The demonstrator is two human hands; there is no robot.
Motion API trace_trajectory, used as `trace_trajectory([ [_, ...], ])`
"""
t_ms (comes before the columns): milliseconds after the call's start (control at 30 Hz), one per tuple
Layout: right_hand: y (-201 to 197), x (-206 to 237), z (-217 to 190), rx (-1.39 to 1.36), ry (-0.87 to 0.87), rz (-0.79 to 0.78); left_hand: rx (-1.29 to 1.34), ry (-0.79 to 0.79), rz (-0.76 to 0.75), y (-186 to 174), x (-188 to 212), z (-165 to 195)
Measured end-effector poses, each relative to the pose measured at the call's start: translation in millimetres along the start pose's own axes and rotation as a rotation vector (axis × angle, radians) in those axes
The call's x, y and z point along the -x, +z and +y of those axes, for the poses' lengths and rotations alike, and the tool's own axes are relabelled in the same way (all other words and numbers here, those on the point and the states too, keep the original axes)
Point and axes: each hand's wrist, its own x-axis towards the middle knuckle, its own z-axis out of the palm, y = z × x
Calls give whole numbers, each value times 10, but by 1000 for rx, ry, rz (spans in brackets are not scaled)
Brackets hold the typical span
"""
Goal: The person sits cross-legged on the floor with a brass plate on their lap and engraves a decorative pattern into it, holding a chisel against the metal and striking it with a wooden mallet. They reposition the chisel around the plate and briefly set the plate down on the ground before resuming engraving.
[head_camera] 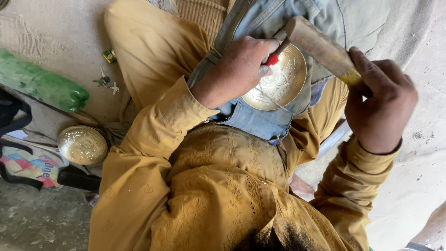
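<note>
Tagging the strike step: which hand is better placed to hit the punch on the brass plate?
Right, probably. The right hand grips the wooden mallet, raised above the brass plate. The left hand is occupied, holding the red-handled punch against the plate.

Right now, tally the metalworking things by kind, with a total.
Engraved brass plates: 2, one on the lap, one on the floor
Wooden mallets: 1, in the right hand
Red-handled chisels: 1, in the left hand
Total: 4
</note>
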Motion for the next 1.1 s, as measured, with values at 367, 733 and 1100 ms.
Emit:
trace_trajectory([
  [367,-73,-72,-47,30,-12,21,11,-10,19,9,49,7],
  [733,-8,-31,27,-47,41,60,19,-27,33,-30,68,21],
  [1100,-42,-107,36,-2,52,45,86,-21,36,-66,94,29],
])
